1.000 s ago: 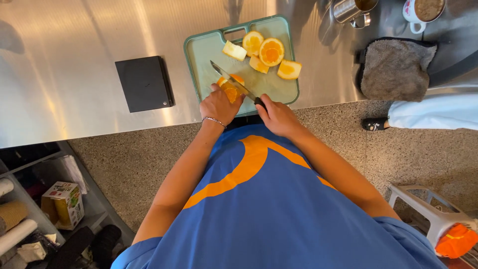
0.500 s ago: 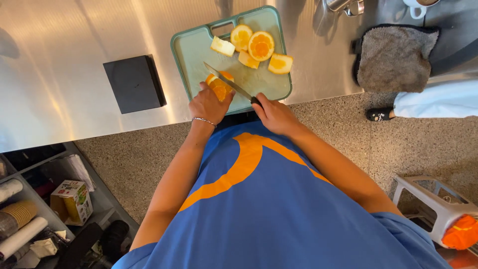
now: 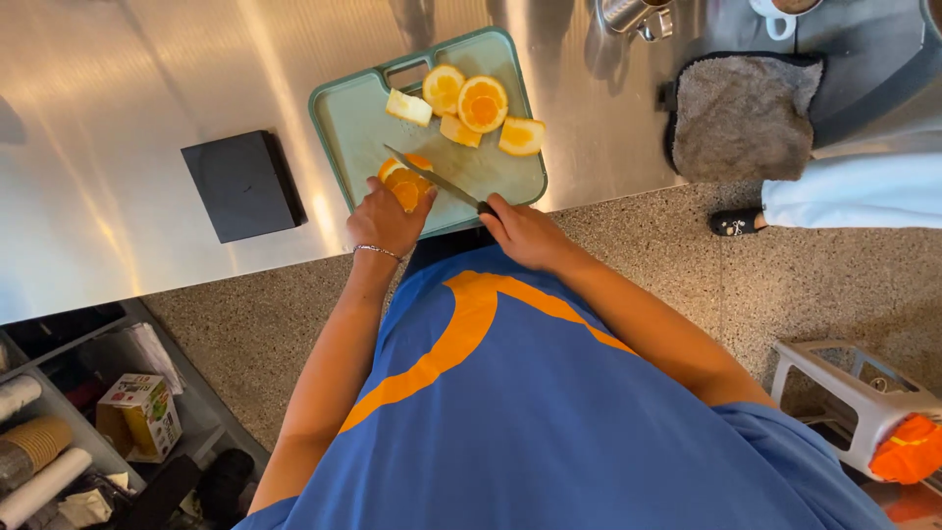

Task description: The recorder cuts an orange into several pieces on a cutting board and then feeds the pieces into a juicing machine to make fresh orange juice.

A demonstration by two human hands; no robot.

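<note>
Well, from the head camera looking straight down, a pale green cutting board [image 3: 358, 128] lies on a steel counter [image 3: 118, 88], its near edge almost flush with the counter's front edge. The person's left hand [image 3: 385, 221] sits at the board's near left corner, fingers curled down over an orange piece [image 3: 402, 182] and pinning it to the board. The right hand [image 3: 525, 231] is closed around the dark handle of a knife [image 3: 437, 179], and the blade runs up and to the left across the top of that orange piece, touching it.

Room on the board is tight at the far end: several cut orange pieces [image 3: 481, 103] crowd the stretch beside the handle slot, two round slices showing bright flesh with pale rind, plus chunks with white pith. The middle of the board between those and the knife is bare. Left of the board, a flat black box [image 3: 240, 185] lies well apart, with bare steel between. To the right, a grey cloth [image 3: 741, 118] lies on a dark mat, near the counter's front edge.

The held orange piece is deep orange, with a pale cut rim at its top; the hand hides most of it.

A white sleeve [image 3: 854, 191] of another person reaches in at the right edge, well away from the board.
</note>
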